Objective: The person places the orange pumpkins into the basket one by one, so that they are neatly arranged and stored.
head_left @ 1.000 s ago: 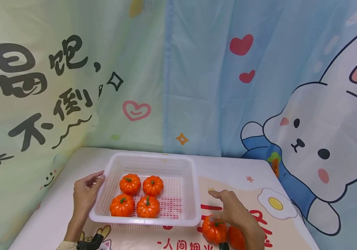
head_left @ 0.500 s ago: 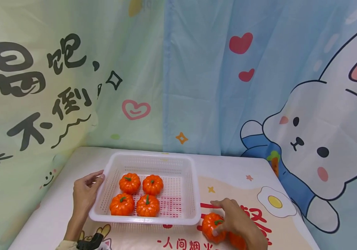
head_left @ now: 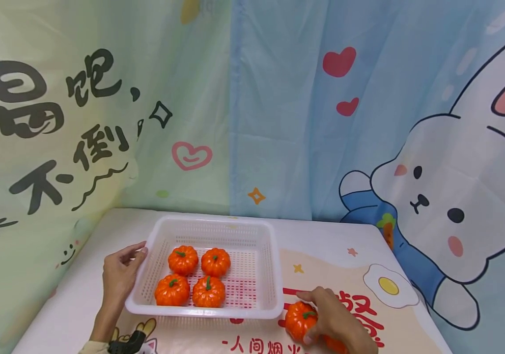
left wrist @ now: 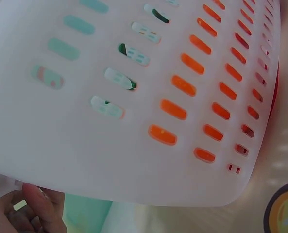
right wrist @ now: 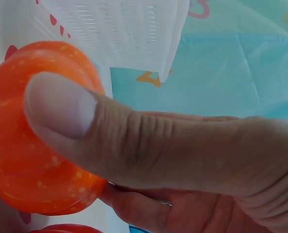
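Note:
A white perforated plastic basket (head_left: 208, 312) stands on the table, with several small orange pumpkins (head_left: 173, 290) in its left and middle part. At its left side my left hand (head_left: 120, 273) pinches the rim; in the left wrist view thumb and fingertips meet at the basket's edge. To the right of the basket, my right hand (head_left: 336, 318) grips another orange pumpkin (head_left: 297, 319) with a green stem. The thumb (right wrist: 61, 104) lies across that pumpkin in the right wrist view, while the other fingers are partly hidden behind it. One more pumpkin (head_left: 335, 344) sits partly covered under this hand.
A printed cloth covers the table (head_left: 323, 246), with red lettering and a fried egg picture (head_left: 389, 285) on the right. Behind the table hangs a curtain (head_left: 274, 123) with a rabbit drawing.
My right hand has come down and closed its thumb and fingers on the near right pumpkin, which has barely shifted. The left hand and the basket stay in place.

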Tool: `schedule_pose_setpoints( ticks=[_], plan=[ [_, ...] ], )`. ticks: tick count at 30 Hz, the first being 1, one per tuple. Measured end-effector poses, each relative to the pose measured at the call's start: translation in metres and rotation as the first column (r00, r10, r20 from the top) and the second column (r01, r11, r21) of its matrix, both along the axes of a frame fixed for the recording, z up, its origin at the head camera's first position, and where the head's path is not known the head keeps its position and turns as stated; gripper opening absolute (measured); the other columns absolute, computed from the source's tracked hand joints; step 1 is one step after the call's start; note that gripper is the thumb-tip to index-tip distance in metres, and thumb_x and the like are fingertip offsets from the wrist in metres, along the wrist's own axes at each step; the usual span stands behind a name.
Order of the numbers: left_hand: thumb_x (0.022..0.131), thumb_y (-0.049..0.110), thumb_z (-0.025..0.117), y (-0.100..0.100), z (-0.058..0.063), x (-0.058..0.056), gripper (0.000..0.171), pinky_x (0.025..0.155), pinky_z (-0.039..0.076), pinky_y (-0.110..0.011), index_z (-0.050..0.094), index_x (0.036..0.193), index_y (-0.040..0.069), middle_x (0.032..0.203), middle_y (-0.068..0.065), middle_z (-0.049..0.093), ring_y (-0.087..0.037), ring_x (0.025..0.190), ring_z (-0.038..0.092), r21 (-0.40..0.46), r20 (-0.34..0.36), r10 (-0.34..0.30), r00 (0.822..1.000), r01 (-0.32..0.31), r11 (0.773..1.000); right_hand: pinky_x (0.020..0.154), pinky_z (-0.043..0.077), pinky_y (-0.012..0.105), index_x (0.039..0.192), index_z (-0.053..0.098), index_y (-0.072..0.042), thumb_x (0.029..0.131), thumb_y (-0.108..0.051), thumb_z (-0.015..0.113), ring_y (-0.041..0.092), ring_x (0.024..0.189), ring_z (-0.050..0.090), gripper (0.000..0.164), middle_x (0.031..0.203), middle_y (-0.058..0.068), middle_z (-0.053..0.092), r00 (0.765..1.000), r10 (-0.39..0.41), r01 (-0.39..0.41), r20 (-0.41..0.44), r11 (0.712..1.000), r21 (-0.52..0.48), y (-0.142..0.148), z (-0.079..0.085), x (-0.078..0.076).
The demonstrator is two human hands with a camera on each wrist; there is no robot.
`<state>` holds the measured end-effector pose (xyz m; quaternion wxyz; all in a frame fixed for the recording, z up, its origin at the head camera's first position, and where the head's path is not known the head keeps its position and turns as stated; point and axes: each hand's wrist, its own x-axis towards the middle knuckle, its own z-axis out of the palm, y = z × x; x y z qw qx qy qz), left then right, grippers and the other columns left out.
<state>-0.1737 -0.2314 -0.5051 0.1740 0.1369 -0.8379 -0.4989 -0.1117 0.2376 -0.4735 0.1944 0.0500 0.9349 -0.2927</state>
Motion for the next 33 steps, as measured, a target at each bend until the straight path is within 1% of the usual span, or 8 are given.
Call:
schedule_pose_setpoints(
  ticks=[8,14,22,25,31,33],
  plan=[
    [0.107,0.025,0.073,0.0001,0.0004,0.0019,0.035,0.060,0.054,-0.018,0.077,0.134,0.004,0.114,-0.026,0.079,-0.005,0.069,0.062,-0.003,0.003,-0.002,1.000,0.002,1.000,0.102,0.061,0.058,0.139,0.076,-0.010,0.060,-0.019,0.107,0.026,0.108,0.059,0.085,0.116,0.007,0.066,1.000,0.004,-0.004,0.001,0.999,0.033,-0.0001,-0.0050,0.0018],
    [0.106,0.026,0.074,0.0005,-0.0001,0.0017,0.035,0.061,0.055,-0.017,0.077,0.133,0.003,0.113,-0.026,0.079,-0.004,0.069,0.063,-0.006,-0.009,-0.005,1.000,0.005,1.000,0.103,0.061,0.058,0.138,0.076,-0.009,0.061,-0.018,0.107,0.025,0.107,0.059,0.083,0.116,0.006,0.067,1.000,0.005,-0.005,-0.006,1.000,0.025,0.0007,-0.0067,0.0016],
    [0.106,0.025,0.074,0.0009,0.0017,0.0003,0.035,0.061,0.055,-0.018,0.077,0.133,0.003,0.112,-0.026,0.079,-0.004,0.069,0.063,-0.004,-0.022,-0.014,1.000,0.014,1.000,0.105,0.060,0.058,0.137,0.076,-0.008,0.061,-0.017,0.107,0.023,0.109,0.059,0.082,0.117,0.003,0.069,1.000,0.000,0.000,-0.014,1.000,0.003,-0.0005,-0.0050,0.0007],
    [0.106,0.025,0.074,0.0008,0.0022,0.0004,0.035,0.061,0.055,-0.018,0.077,0.133,0.003,0.112,-0.027,0.079,-0.004,0.069,0.063,-0.003,-0.024,-0.016,1.000,0.016,1.000,0.104,0.061,0.056,0.137,0.076,-0.008,0.062,-0.017,0.107,0.023,0.109,0.059,0.082,0.117,0.004,0.069,1.000,0.008,-0.008,-0.019,1.000,-0.005,0.0003,-0.0037,0.0009],
    [0.106,0.025,0.074,0.0010,0.0025,0.0010,0.036,0.061,0.055,-0.017,0.077,0.134,0.003,0.114,-0.027,0.079,-0.005,0.070,0.062,-0.003,-0.018,-0.008,1.000,0.008,1.000,0.092,0.067,0.047,0.138,0.075,-0.008,0.062,-0.012,0.105,0.023,0.111,0.059,0.082,0.120,0.006,0.067,0.999,-0.002,0.000,-0.035,0.998,-0.062,0.0025,0.0005,0.0028],
    [0.106,0.025,0.074,0.0008,0.0023,0.0010,0.036,0.061,0.055,-0.017,0.077,0.134,0.003,0.115,-0.027,0.079,-0.005,0.070,0.062,-0.004,-0.017,-0.006,1.000,0.006,1.000,0.090,0.067,0.046,0.138,0.075,-0.008,0.062,-0.010,0.105,0.023,0.112,0.059,0.082,0.121,0.007,0.067,0.999,0.001,-0.004,-0.040,0.998,-0.067,0.0020,0.0029,0.0028]
  ],
)
